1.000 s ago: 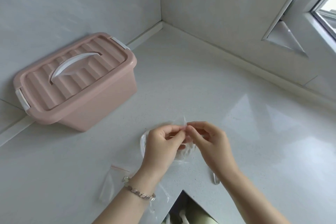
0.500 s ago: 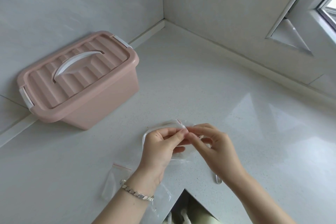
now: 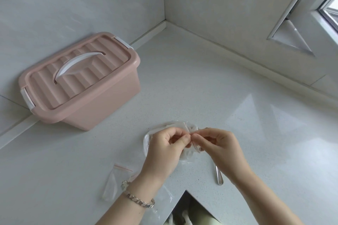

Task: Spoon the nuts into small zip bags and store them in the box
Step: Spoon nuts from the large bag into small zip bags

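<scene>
left hand (image 3: 164, 151) and right hand (image 3: 221, 146) pinch zip bag (image 3: 190, 127) top; contents unreadable. spoon (image 3: 218, 175), 6 o'clock of right hand, mostly hidden.

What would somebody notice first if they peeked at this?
The big pink box with its lid on stands out most, sitting at the left of the white counter, close by the wall. Next come the left hand and right hand at the front middle, both pinching a clear zip bag. A spoon lies by the right wrist, and spare bags lie by the left wrist.
</scene>
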